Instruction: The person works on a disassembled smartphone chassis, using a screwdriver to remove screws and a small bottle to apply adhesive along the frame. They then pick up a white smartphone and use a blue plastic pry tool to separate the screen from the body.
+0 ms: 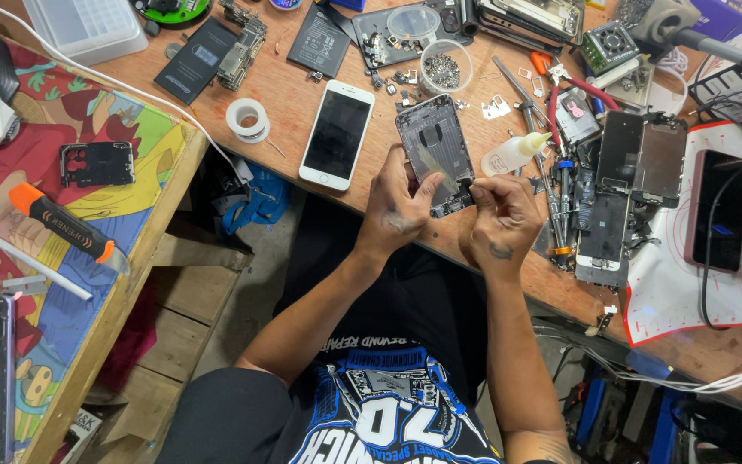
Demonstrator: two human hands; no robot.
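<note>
An opened grey phone housing [434, 146], its inside facing up, lies on the wooden workbench [285, 103]. My left hand [398, 206] grips its lower left edge. My right hand [500, 215] pinches at the bottom end of the housing with thumb and fingertips; whatever small part sits between them is too small to make out. A white phone screen [337, 134] lies face up just left of the housing.
Around the housing lie a tape roll [247, 118], a small cup of screws [445, 68], a glue bottle [517, 152], tweezers, screwdrivers, red-handled pliers and stripped phone parts [637, 163]. A phone on a white mat [713, 210] is right. An orange-handled tool [62, 223] rests on the left patterned table.
</note>
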